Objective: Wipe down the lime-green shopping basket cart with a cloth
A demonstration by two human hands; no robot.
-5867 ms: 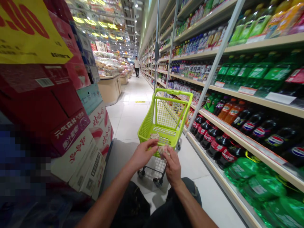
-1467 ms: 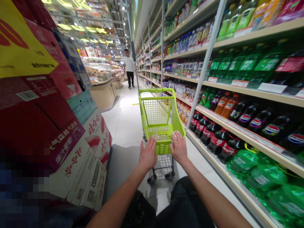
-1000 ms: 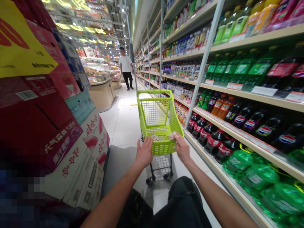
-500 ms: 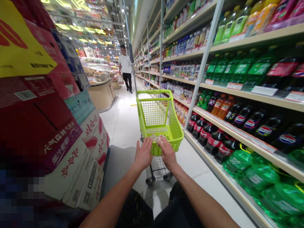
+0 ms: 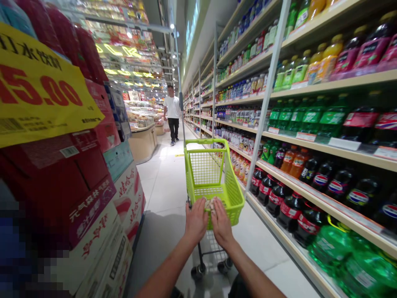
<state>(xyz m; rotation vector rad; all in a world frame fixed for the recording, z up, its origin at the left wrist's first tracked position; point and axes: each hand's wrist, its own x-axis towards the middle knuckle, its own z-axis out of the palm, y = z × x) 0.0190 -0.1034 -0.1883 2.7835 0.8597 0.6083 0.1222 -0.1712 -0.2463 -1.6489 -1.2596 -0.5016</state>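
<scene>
A lime-green shopping cart (image 5: 237, 194) stands in front of me, its near end toward me. Over its near rim lies a crumpled, pale patterned cloth (image 5: 210, 203). My left hand (image 5: 196, 221) rests on the left part of the cloth and rim, fingers bent over the edge, the outermost finger held apart. My right hand (image 5: 221, 220) presses on the right part of the cloth, its fingers close together. The two hands are side by side, and the fingertips are partly hidden behind the rim. No goods show in the basket.
Shelves of bottled drinks (image 5: 328, 118) run along the right. Stacked drink cartons (image 5: 93, 207) with a yellow price sign (image 5: 40, 89) rise on the left. Ahead, a person in a white shirt (image 5: 172, 108) stands in the aisle near a food counter (image 5: 142, 142).
My view has tilted up, so the cart sits lower in the picture. My left hand has moved in closer to the right hand, onto the cloth. The person ahead has shifted slightly.
</scene>
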